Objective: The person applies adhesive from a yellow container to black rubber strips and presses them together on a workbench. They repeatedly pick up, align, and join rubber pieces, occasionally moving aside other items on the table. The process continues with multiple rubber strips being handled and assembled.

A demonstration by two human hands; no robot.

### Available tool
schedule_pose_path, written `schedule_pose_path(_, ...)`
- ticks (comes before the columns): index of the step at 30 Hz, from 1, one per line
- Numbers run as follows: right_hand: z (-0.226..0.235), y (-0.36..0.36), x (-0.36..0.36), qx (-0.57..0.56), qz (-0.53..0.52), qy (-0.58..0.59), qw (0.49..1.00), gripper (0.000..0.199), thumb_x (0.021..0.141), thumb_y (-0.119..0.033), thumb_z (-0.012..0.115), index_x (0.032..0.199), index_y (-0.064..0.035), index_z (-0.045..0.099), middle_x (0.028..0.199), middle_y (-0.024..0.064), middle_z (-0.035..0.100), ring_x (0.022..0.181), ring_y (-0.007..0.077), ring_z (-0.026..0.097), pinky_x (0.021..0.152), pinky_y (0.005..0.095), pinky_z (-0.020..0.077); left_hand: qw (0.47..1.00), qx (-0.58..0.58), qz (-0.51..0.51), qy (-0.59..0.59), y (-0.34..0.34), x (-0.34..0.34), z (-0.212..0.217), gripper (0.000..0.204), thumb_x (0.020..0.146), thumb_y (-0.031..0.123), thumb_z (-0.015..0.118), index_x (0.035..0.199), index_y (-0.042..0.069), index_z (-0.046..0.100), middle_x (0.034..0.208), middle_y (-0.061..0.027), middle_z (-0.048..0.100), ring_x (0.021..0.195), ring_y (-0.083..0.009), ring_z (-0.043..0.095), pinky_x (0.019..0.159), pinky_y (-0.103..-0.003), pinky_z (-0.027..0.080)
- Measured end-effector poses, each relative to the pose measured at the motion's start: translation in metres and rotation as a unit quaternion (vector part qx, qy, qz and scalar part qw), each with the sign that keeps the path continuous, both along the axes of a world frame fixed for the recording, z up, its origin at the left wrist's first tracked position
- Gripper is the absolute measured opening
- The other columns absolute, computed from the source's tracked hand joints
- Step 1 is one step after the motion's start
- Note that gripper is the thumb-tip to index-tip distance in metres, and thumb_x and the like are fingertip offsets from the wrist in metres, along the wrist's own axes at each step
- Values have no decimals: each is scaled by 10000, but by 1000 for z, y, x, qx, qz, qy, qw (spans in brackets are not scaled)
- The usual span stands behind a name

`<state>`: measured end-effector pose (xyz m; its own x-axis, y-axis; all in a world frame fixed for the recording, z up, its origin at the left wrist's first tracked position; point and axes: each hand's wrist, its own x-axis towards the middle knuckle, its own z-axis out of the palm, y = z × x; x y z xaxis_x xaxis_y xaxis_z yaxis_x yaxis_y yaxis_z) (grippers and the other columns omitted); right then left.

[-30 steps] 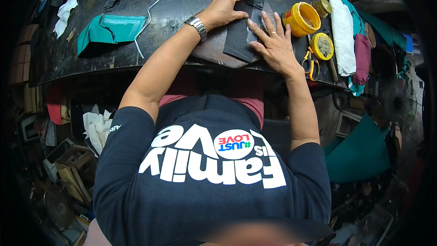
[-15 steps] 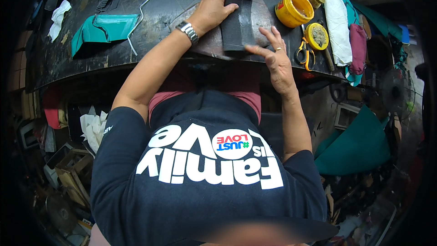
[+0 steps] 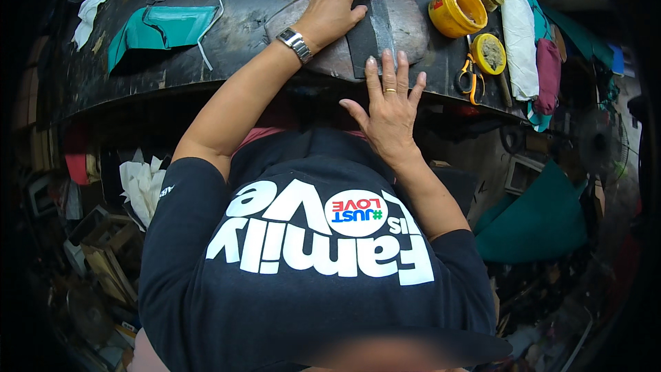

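Head view: I look down on a dark worktable (image 3: 241, 48), with both bare hands at its near edge.
Black strip (image 3: 365, 40): I see it lying lengthwise on a smooth greyish slab (image 3: 412, 24), its far end folded over, a paler band along its right side.
Left hand (image 3: 337, 10): it lies over the strip's left side, thumb well apart from the fingers, foremost fingertips at the fold; how hard they press, I can't tell from here.
Right hand (image 3: 390, 107): fingers spread, thumb out to the left, longest fingertips at the strip's near end, closed on nothing.
Open yellow tub (image 3: 458, 14): right of the slab, tipped toward my camera, with a yellow lid (image 3: 489, 54) and orange-handled scissors (image 3: 471, 81) nearer the edge.
Green piece (image 3: 162, 27): off to the left, a bent metal rod (image 3: 219, 8) just beside it.
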<state>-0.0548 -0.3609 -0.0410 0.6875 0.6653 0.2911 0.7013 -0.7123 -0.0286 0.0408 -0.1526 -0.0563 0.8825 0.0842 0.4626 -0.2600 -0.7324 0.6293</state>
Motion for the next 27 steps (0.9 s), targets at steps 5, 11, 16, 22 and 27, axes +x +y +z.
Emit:
schedule_pose_path(5, 9, 0, 7, 34, 50, 55, 997, 723, 854, -542, 685, 1393, -76, 563, 1546, 203, 383, 1482, 400, 260, 1146, 671, 134, 999, 12, 0, -45, -2, 3, -4, 519, 810, 129, 758, 1311, 173, 626, 1294, -177, 541, 1057, -337, 625, 927, -399, 530)
schedule_pose_path(11, 17, -9, 6, -17, -49, 38, 998, 662, 890, -494, 676, 1403, -94, 557, 1538, 202, 390, 1485, 406, 242, 1141, 670, 160, 1000, -11, -5, 12, -4, 0, 3, 489, 820, 130, 735, 1297, 153, 627, 1301, -202, 528, 1120, -385, 613, 958, -415, 527)
schedule_pose_path(16, 4, 11, -5, -87, -6, -30, 996, 797, 852, -518, 685, 1415, 15, 501, 1569, 192, 355, 1505, 368, 227, 1172, 654, 119, 1000, -1, 5, 19, -4, -2, 5, 506, 813, 140, 743, 1304, 145, 623, 1330, -192, 517, 1097, -373, 633, 934, -427, 544)
schedule_pose_path(22, 19, 29, -7, -29, 92, 12, 995, 714, 841, -483, 716, 1402, -74, 548, 1560, 210, 358, 1486, 382, 258, 1157, 665, 134, 998, -30, -6, 46, -3, 2, 3, 499, 800, 131, 746, 1288, 137, 638, 1321, -178, 531, 1087, -358, 632, 925, -420, 540)
schedule_pose_path(27, 53, 13, 9, 294, 117, 111, 942, 718, 869, -262, 754, 1475, -36, 444, 1566, 236, 330, 1454, 397, 319, 1181, 530, 223, 991, -117, -65, -10, 4, -21, 24, 511, 778, 160, 780, 1277, 168, 670, 1274, -192, 565, 1138, -366, 594, 975, -406, 504)
